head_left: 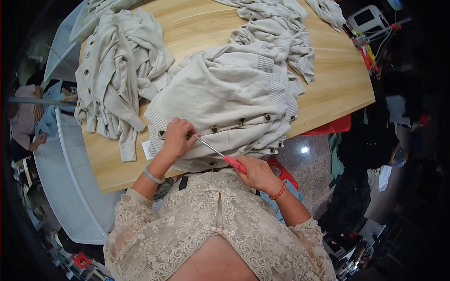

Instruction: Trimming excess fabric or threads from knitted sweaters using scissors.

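Note:
A cream knitted cardigan (pixel 225 96) with dark buttons lies on a pile of similar garments at the table's near edge. Against its buttoned front, my left hand (pixel 177 138) is closed, its fingers pinching the knit; the fingertips are partly hidden. My right hand (pixel 261 174) grips the pinkish-red handle of a thin metal-shafted hand tool (pixel 211 148). The shaft points up and left, and its tip ends at my left fingers. What kind of tip it has is too small to tell.
More cream cardigans lie heaped at the left (pixel 119 70) and far right (pixel 272 28) of the wooden table (pixel 335 70). A pale grey trough (pixel 70 173) runs along the left. Another person (pixel 35 112) is beyond it. Under the right edge sits a red stool (pixel 330 126).

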{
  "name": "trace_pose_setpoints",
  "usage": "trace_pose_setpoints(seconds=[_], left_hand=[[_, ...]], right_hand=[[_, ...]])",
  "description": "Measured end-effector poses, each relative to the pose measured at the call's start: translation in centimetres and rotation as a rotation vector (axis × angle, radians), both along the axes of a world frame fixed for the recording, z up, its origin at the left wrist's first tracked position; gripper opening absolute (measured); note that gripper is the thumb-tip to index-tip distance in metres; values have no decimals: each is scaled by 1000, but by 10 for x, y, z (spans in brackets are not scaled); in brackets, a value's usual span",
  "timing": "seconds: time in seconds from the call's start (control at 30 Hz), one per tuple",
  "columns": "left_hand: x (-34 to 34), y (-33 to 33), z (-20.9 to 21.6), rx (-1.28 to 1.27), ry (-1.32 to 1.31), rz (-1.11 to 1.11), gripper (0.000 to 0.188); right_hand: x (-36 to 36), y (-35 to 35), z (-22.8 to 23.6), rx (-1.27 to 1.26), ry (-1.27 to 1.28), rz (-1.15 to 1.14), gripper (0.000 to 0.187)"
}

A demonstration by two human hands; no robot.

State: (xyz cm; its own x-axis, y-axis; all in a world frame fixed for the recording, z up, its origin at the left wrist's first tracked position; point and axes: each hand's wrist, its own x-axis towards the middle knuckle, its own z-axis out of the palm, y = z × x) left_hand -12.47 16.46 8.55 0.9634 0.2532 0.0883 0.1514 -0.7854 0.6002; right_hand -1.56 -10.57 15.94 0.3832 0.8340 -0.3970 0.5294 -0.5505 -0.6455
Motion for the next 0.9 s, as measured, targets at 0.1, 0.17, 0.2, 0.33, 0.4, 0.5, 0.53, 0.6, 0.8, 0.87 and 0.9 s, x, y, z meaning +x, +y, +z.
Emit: trace_pose_setpoints(seconds=[0.1,0.17,0.2,0.33,0.4,0.5,0.53,0.6,0.8,0.87,0.9], left_hand=[[17,-29,-5,-107,-143,-13,29],[33,-49,-3,-208,-87,-9,30],[41,-56,-9,-212,-128,5,28],[49,-42,-36,-446,3,72,19],[50,-34,-36,-422,-10,-33,16],[51,-35,-24,-268,-51,-105,11],[52,-40,-17,-244,-83,-98,14],[68,-59,-8,-223,-287,-178,22],[116,-88,-30,52,-75,-229,29],[118,-82,-36,41,25,-225,27],[118,-79,-31,28,82,-229,27]], right_hand=[[-1,-19,-3,116,-70,-90,28],[3,-30,4,107,-120,-157,28],[5,-35,9,103,-126,-169,28],[8,-42,16,-159,-98,-122,25],[4,-43,15,-189,-59,-81,27],[-3,-53,13,-124,-31,-157,27],[-2,-56,10,-122,-35,-178,27],[0,-66,6,41,-61,-327,26],[7,-87,16,-113,-142,-367,31],[7,-92,14,-175,-133,-372,33],[4,-93,11,-178,-163,-351,30]])
